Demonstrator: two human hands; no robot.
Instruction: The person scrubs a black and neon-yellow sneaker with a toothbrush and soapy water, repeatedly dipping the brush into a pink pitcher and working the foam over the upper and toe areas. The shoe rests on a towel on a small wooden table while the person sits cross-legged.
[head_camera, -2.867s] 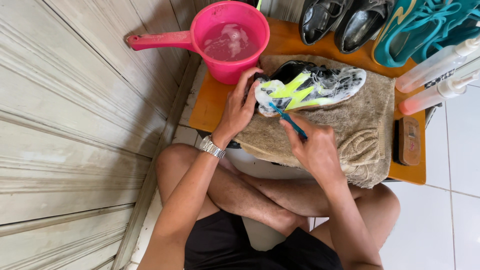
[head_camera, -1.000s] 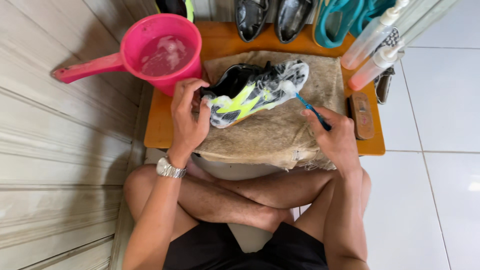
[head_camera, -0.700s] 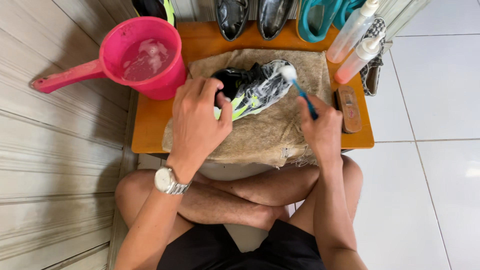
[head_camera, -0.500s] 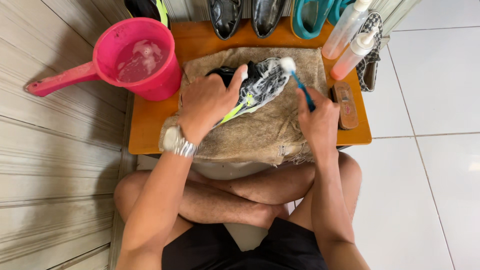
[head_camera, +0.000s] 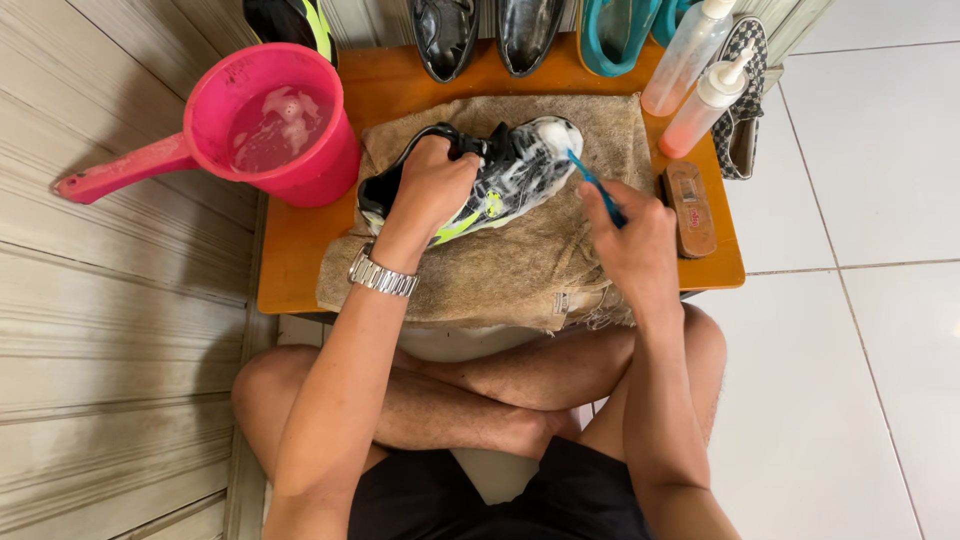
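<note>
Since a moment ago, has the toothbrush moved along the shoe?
Yes. The blue toothbrush in the right hand has shifted from beside the sneaker on the towel up to its soapy toe.

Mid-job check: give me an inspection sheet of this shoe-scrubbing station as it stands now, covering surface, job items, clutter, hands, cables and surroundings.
Surface: low orange wooden table, covered by a worn beige towel.
Job's things: sudsy black, white and neon-yellow sneaker on the towel; blue toothbrush at its toe.
Clutter: pink plastic dipper of soapy water, two clear squeeze bottles, wooden brush, black shoes at the back edge.
Grippers: left hand grips the sneaker; right hand holds the toothbrush.
Cables: nothing seen.
Surroundings: white tiled floor, panelled wall.
</note>
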